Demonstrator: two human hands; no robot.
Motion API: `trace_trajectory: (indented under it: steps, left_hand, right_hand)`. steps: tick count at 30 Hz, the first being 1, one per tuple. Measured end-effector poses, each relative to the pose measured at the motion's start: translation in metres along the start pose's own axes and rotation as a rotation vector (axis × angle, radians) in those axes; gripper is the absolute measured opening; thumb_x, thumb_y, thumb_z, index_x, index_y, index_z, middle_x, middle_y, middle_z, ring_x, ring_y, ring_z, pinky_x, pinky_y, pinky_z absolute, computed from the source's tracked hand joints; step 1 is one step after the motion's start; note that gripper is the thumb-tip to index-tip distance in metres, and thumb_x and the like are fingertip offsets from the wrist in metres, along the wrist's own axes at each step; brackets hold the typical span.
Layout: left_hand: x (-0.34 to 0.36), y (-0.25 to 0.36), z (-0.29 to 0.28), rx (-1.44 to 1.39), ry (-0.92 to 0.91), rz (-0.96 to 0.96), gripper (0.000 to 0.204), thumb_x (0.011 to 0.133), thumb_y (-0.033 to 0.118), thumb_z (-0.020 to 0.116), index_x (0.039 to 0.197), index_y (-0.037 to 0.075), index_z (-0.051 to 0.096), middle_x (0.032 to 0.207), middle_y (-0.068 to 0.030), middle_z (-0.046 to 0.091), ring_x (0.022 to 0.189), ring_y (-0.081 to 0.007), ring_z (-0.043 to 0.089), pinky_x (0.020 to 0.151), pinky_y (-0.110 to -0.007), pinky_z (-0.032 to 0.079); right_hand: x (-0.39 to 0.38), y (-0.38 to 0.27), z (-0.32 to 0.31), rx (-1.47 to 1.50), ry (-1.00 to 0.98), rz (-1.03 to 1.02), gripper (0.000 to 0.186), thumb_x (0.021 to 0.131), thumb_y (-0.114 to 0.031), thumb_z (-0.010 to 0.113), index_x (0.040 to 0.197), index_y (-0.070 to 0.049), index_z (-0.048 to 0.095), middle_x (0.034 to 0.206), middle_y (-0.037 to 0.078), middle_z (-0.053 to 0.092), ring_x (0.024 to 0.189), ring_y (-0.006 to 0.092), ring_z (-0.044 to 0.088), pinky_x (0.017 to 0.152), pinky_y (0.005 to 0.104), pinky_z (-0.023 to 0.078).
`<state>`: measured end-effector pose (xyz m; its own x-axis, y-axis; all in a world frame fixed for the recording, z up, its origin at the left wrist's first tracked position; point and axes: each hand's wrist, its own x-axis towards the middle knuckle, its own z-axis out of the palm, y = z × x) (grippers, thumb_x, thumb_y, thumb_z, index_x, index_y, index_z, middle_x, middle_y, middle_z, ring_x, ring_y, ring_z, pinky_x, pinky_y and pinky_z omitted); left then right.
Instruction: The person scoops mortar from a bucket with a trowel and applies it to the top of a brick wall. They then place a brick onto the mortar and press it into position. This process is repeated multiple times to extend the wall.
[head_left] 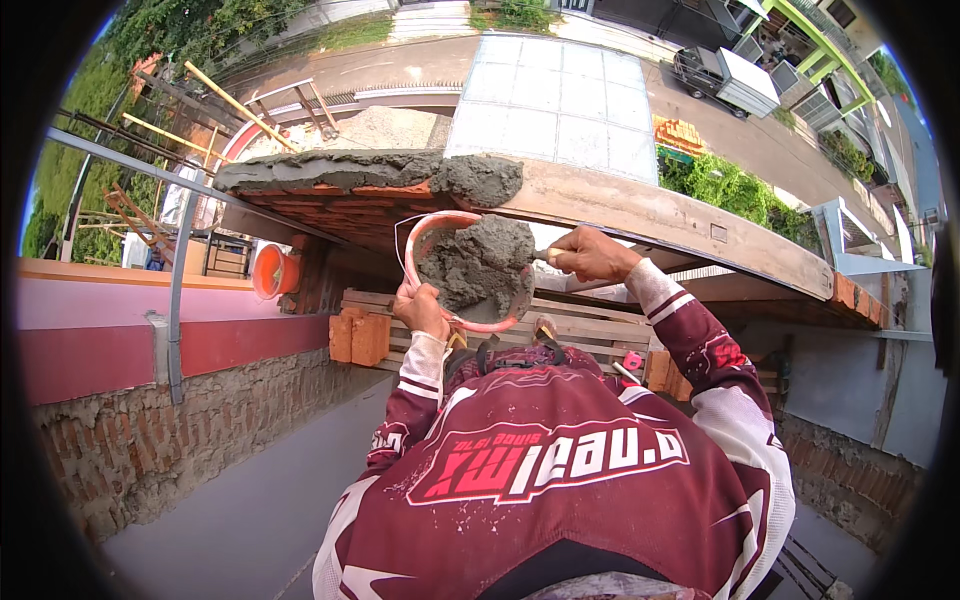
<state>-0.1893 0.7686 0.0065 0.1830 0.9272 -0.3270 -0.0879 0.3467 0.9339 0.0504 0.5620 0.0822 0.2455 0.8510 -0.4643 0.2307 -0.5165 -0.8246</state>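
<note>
At the left of the frame an orange pail (275, 272) stands near the wall's end, with bricks (358, 337) lower and further right. Above them, wet mortar (330, 172) coats the brick course in the upper left. Left of centre, the left hand (421, 310) has its grip pinching the rim of a bucket (481, 326), which sits mid-frame, heaped with grey mix (475, 265). At its right side, the right hand (595, 254) has its grip closed round a handle (543, 254), probably a trowel's, the blade being hidden. A truck (740, 85) stands upper right.
</note>
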Motion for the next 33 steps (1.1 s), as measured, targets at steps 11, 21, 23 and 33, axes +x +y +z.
trace_trajectory:
  steps: [11, 21, 23, 33]
  left_hand:
    - [0.008, -0.013, -0.019, 0.087, 0.091, -0.021, 0.017, 0.063, -0.009, 0.054, 0.066, 0.005, 0.044, 0.068, -0.0015, 0.05, 0.055, -0.0132, 0.046, 0.051, -0.029, 0.039]
    - [0.005, -0.002, -0.007, 0.123, -0.063, 0.208, 0.039, 0.065, -0.011, 0.05, 0.099, -0.008, 0.069, 0.067, 0.0055, 0.049, 0.054, -0.0037, 0.04, 0.05, -0.021, 0.032]
    - [0.008, 0.008, -0.002, 0.131, -0.162, 0.288, 0.05, 0.065, -0.011, 0.05, 0.111, -0.007, 0.069, 0.066, 0.0071, 0.049, 0.053, -0.0027, 0.039, 0.049, -0.021, 0.032]
    - [0.029, 0.025, -0.008, 0.133, -0.3, 0.277, 0.027, 0.065, -0.01, 0.05, 0.086, -0.008, 0.068, 0.079, 0.0027, 0.062, 0.056, -0.0027, 0.039, 0.05, -0.022, 0.033]
  right_hand:
    - [-0.006, 0.064, -0.035, -0.942, 0.854, -0.121, 0.03, 0.089, -0.022, 0.058, 0.118, -0.017, 0.062, 0.089, 0.011, 0.067, 0.081, 0.03, 0.067, 0.068, 0.0445, 0.053]
    - [0.003, -0.001, 0.045, -0.834, 0.291, -0.089, 0.027, 0.083, -0.027, 0.059, 0.1, -0.008, 0.066, 0.086, 0.019, 0.068, 0.075, 0.0365, 0.069, 0.065, 0.048, 0.055]
    - [0.038, -0.008, 0.07, -0.865, 0.255, -0.115, 0.026, 0.086, -0.027, 0.058, 0.099, -0.006, 0.066, 0.083, 0.019, 0.069, 0.072, 0.0368, 0.07, 0.062, 0.0471, 0.055]
    - [0.061, -0.016, 0.096, -0.793, 0.131, -0.167, 0.024, 0.087, -0.025, 0.055, 0.098, -0.006, 0.064, 0.082, 0.018, 0.07, 0.077, 0.0367, 0.07, 0.068, 0.0495, 0.056]
